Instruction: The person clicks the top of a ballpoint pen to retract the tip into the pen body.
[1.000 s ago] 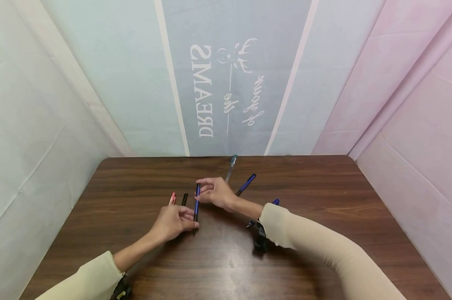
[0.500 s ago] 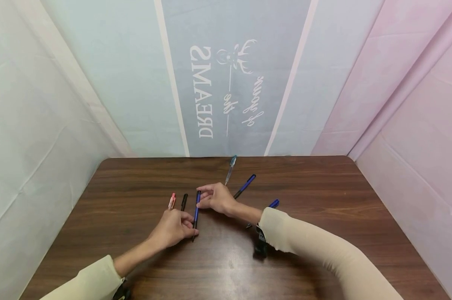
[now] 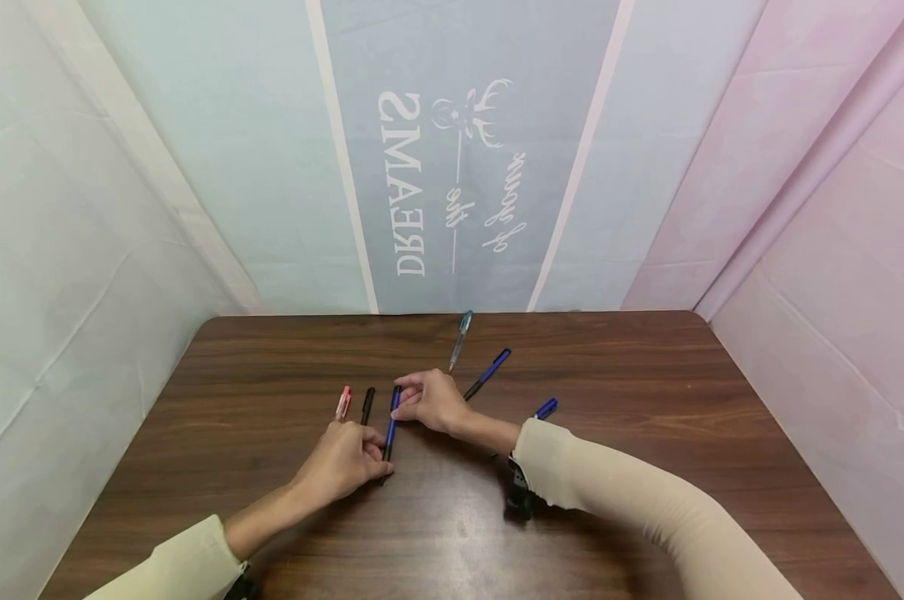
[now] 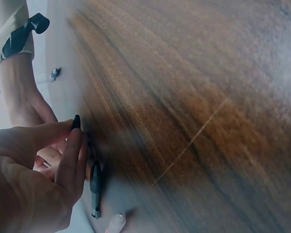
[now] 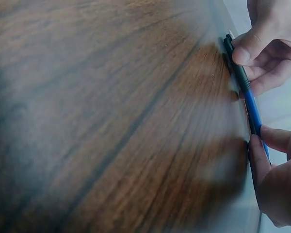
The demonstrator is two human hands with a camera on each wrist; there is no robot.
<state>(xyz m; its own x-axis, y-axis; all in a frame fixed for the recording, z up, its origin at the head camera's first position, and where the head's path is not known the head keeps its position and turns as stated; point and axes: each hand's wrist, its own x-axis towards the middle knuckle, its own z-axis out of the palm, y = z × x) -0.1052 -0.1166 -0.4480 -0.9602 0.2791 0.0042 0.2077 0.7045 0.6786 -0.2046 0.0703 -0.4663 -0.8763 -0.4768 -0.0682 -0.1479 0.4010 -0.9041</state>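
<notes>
A blue pen with a black grip (image 3: 391, 431) is held between my two hands, lengthwise away from me. My left hand (image 3: 337, 461) pinches its near, black end between thumb and fingers. At the far end, my right hand (image 3: 437, 402) pinches the pen's blue part. The right wrist view shows the same blue pen (image 5: 252, 110) at or just above the tabletop; I cannot tell which. Just left of it lie a black pen (image 3: 367, 405) and a pink-red pen (image 3: 343, 402), whose near end is hidden behind my left hand.
Right of the hands, another blue pen (image 3: 489, 372) lies slanted. A clear pen with a teal cap (image 3: 461, 337) is near the back edge. A blue-capped pen (image 3: 546, 407) is partly covered by my right sleeve. Fabric walls stand around the brown wooden table (image 3: 616, 358).
Both hands have brought the blue pen a little nearer to me, its far end most. It now lines up more with the black and pink-red pens. The other pens have stayed put.
</notes>
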